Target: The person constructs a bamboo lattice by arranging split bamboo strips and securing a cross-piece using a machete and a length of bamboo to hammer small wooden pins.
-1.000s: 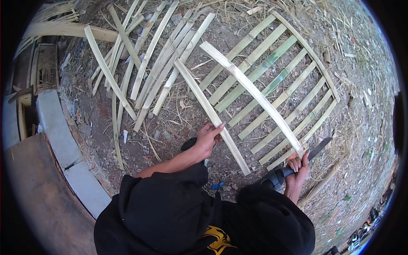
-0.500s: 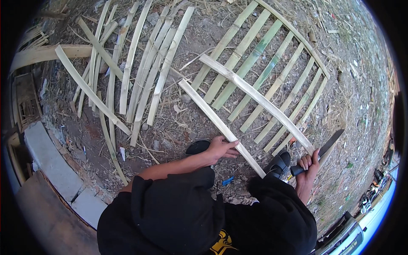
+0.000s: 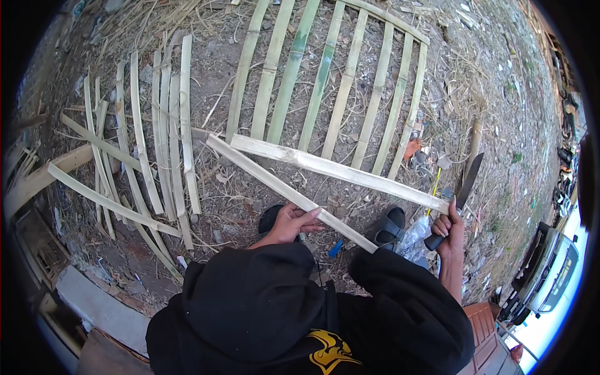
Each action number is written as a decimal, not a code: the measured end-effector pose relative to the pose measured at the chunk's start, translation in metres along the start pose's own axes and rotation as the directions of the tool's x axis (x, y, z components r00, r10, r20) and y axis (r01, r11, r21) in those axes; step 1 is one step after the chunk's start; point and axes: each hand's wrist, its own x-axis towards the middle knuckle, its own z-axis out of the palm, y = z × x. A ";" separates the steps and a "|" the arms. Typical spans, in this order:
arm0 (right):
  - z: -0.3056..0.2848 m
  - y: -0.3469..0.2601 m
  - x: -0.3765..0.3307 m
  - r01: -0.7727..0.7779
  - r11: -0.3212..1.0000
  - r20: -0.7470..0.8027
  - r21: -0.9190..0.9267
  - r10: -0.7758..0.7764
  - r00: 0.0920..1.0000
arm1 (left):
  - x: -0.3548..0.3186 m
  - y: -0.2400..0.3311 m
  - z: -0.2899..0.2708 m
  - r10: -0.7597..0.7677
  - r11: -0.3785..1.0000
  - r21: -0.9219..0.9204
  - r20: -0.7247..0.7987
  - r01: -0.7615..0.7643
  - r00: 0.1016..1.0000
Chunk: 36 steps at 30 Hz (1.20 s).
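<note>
My left hand (image 3: 294, 224) is closed around a pale split-bamboo strip (image 3: 259, 175), which slants from upper left down to my dark sleeve. In my right hand (image 3: 449, 234) are a long knife (image 3: 470, 178) with a dark blade and black handle, and the end of a second bamboo strip (image 3: 356, 177). That second strip stretches leftward across the near ends of a row of spaced bamboo slats (image 3: 322, 75) on the ground. Whether it touches those slats I cannot tell. A bamboo crosspiece (image 3: 400, 26) runs along the slats' far ends.
Loose bamboo strips (image 3: 136, 134) lie in a spread at the left. Between my sandalled feet is a small blue object (image 3: 335, 248); clear plastic (image 3: 415, 240) sits by the right sandal (image 3: 390, 226). Concrete blocks (image 3: 103, 306) edge the lower left. A vehicle (image 3: 544, 272) stands far right.
The strip in my right hand has come nearer, from across the slats' middle to their near ends. The knife stays in that hand. My left hand still grips its strip; the view has shifted.
</note>
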 end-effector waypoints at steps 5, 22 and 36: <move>-0.038 0.047 0.040 -0.133 0.989 0.023 0.064 0.132 0.991 | 0.004 -0.012 0.009 0.060 0.997 -0.042 0.017 -0.059 0.998; -0.032 0.112 0.089 -0.117 0.993 -0.065 0.014 0.117 0.991 | -0.032 0.002 -0.001 0.086 0.960 -0.208 -0.420 -0.188 0.904; -0.047 0.105 0.088 -0.082 0.996 -0.021 -0.036 0.081 0.996 | -0.058 0.046 -0.026 0.416 0.795 0.581 -0.732 0.174 0.539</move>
